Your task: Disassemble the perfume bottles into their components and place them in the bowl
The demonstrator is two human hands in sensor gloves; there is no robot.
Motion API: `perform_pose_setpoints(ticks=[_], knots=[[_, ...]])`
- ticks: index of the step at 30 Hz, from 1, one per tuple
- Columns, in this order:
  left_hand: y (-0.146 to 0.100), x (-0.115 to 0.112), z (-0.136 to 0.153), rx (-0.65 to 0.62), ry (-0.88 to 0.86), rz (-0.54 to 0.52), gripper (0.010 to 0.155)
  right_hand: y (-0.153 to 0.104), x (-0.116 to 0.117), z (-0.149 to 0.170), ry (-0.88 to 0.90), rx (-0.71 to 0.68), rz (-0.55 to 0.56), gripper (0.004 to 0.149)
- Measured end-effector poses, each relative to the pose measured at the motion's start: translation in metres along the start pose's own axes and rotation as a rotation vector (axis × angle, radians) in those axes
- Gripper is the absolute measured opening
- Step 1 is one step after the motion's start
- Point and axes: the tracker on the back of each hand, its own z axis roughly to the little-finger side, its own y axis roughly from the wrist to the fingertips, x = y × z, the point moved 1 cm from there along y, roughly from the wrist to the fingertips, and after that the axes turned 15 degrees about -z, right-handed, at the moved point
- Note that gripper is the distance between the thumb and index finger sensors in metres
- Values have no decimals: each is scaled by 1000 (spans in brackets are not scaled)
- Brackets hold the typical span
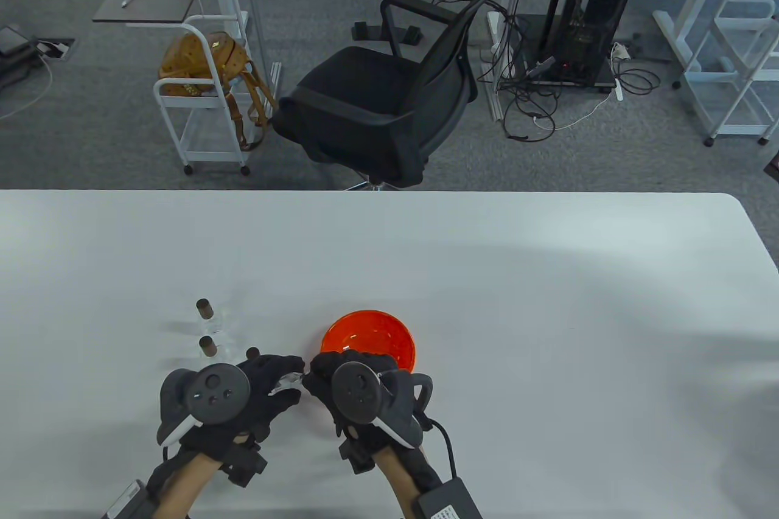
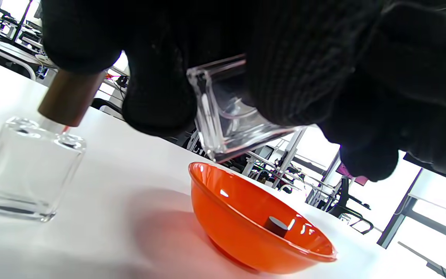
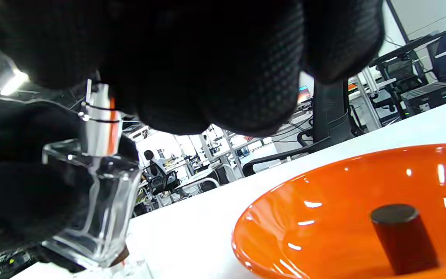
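My left hand [image 1: 277, 382] grips a clear square glass perfume bottle [image 1: 287, 383] [image 2: 230, 116] [image 3: 95, 209] just left of the orange bowl [image 1: 371, 339] [image 2: 254, 228] [image 3: 323, 217]. My right hand [image 1: 322, 376] pinches the silver spray neck [image 3: 99, 120] at the bottle's top. A dark brown cap [image 2: 276, 226] [image 3: 403, 238] lies in the bowl. Two more capped bottles [image 1: 207, 315] [image 1: 212, 348] stand on the table to the left; one [image 2: 33, 162] shows in the left wrist view. A third brown cap [image 1: 252, 353] peeks out behind my left hand.
The white table [image 1: 487, 275] stretches wide to the right and back. Beyond its far edge stand a black office chair [image 1: 389, 93], a white cart with a brown bag [image 1: 210, 66] and a computer tower [image 1: 593, 8].
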Motion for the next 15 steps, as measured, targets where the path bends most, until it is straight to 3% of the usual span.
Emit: perform_pose_setpoints(ticks=[3, 7, 12, 15], knots=[[-1, 0, -4, -21, 12, -3, 53, 1, 1, -1, -5, 14, -2, 40], [-1, -2, -3, -18, -4, -3, 54, 1, 5, -1, 100, -36, -112, 44], [-1, -3, -4, -18, -8, 7, 54, -1, 4, -4, 7, -20, -13, 41], [-2, -4, -7, -21, 3, -11, 54, -1, 4, -8, -30, -51, -52, 43]])
